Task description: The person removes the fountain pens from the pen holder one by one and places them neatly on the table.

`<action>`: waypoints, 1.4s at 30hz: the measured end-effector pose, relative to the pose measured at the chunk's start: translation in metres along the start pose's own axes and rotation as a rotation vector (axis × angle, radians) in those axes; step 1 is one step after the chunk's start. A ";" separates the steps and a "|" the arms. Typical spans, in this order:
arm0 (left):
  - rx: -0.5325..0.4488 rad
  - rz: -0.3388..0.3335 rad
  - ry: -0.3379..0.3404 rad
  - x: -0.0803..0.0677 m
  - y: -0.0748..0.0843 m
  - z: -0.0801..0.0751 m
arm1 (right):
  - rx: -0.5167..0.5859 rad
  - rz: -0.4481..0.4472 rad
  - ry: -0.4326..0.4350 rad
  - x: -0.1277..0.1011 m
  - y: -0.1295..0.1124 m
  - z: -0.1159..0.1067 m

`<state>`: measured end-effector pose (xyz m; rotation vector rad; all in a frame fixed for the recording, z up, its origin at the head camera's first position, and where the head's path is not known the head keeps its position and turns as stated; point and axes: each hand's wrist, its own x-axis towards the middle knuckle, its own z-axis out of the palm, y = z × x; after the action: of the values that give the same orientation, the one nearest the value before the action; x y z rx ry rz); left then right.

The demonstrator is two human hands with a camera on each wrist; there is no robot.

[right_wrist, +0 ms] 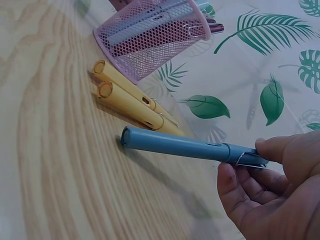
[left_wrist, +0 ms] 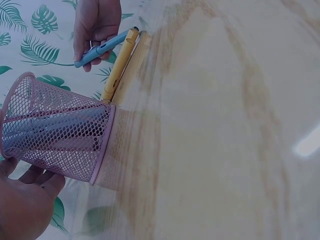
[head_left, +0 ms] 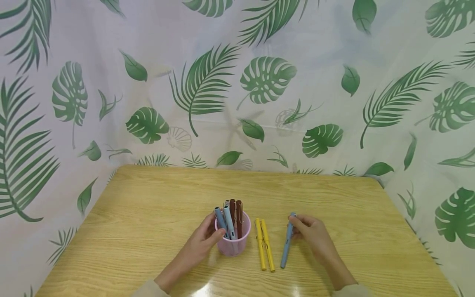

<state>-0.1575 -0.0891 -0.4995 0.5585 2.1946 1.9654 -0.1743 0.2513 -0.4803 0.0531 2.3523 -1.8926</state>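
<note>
Backdrop: a white curtain printed with green leaves encloses the work area on three sides; its edges are cut off by every view.

Work surface: a wooden table with light grain. Its near edge is out of frame in the head view.

Container: a pink mesh cup stands upright on the table, near centre. It holds two light blue pens and several dark brown pens. The exact count of brown pens cannot be confirmed, as they overlap. In the left wrist view the contents appear only as blurred shapes behind the mesh.

Left hand: fingers are curled against the left side of the cup wall, steadying it. In the left wrist view only part of the hand shows at the cup rim; the thumb position is hard to make out.

Right hand: thumb and fingers pinch the clip end of a loose blue pen. The pen's cap end is partly covered by the fingers. Its far tip rests on the table, as shown in the right wrist view, and the body is tilted.

Two yellow pens lie side by side, touching, on the table between the cup and the blue pen.
</note>
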 end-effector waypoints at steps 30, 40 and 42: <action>-0.022 -0.006 -0.008 0.000 0.000 -0.002 | -0.155 0.039 0.097 0.007 0.001 0.040; -0.022 -0.021 -0.011 0.001 0.002 -0.002 | -0.234 0.065 0.167 0.014 0.000 0.052; -0.023 -0.018 -0.012 0.001 0.002 -0.002 | -0.249 0.060 0.173 0.015 0.000 0.054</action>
<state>-0.1588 -0.0909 -0.4970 0.5441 2.1595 1.9703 -0.1854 0.1982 -0.4938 0.2703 2.6485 -1.6138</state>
